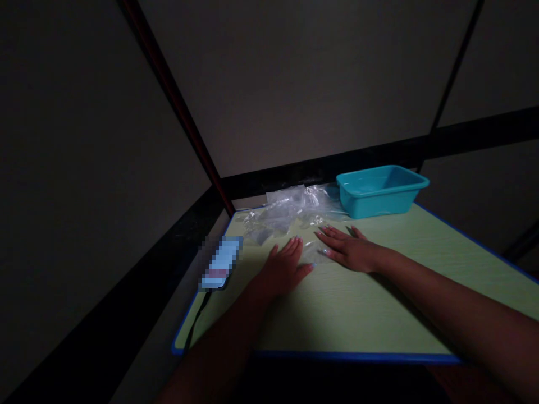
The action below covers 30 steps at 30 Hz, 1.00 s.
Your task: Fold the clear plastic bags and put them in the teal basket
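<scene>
A small clear plastic bag lies flat on the light green table, between my two hands. My left hand rests palm down at the bag's left side, fingers stretched out, thumb at its lower edge. On the right, my right hand is spread flat, with its fingers over the bag's right part. Neither hand grips anything. Behind them a loose heap of clear plastic bags lies near the table's back edge.
A turquoise plastic basin stands at the back right, beside the heap. A lit phone, blurred, lies at the left edge with a dark strap running from it. The table has a blue rim, and walls stand behind and to the left.
</scene>
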Each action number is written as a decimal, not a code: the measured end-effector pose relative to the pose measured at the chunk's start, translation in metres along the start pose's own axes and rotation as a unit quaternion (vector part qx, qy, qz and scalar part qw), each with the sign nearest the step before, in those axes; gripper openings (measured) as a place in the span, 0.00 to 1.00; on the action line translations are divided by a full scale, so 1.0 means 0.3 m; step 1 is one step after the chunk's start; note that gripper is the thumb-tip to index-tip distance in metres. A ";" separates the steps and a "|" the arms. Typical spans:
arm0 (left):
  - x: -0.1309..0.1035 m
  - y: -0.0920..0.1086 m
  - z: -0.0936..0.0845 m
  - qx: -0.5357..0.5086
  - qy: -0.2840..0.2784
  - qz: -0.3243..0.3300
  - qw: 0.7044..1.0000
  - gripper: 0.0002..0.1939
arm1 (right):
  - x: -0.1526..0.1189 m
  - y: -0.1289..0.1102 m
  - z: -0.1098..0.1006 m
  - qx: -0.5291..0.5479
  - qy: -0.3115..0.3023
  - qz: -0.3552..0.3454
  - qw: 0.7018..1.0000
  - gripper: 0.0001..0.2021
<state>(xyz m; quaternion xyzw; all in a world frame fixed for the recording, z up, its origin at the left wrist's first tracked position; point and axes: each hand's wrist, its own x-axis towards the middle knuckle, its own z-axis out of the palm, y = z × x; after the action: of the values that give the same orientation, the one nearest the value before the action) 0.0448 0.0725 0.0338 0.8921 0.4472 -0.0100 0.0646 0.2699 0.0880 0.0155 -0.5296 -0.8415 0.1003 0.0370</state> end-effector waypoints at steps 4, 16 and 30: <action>-0.008 0.004 -0.007 -0.014 -0.031 -0.004 0.999 0.33 | 0.002 0.006 0.005 0.004 0.005 -0.004 1.000 0.31; -0.009 0.005 -0.006 -0.016 -0.029 -0.004 0.999 0.34 | 0.000 0.009 0.008 0.009 0.007 -0.003 1.000 0.31; 0.010 -0.018 0.013 0.011 0.022 -0.056 0.998 0.36 | -0.001 -0.018 -0.008 0.007 0.015 -0.012 1.000 0.30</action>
<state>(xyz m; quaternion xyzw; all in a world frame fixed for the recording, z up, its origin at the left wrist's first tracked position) 0.0425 0.0775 0.0293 0.8661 0.4980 0.0010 0.0440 0.2656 0.0858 0.0190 -0.5204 -0.8465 0.0981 0.0543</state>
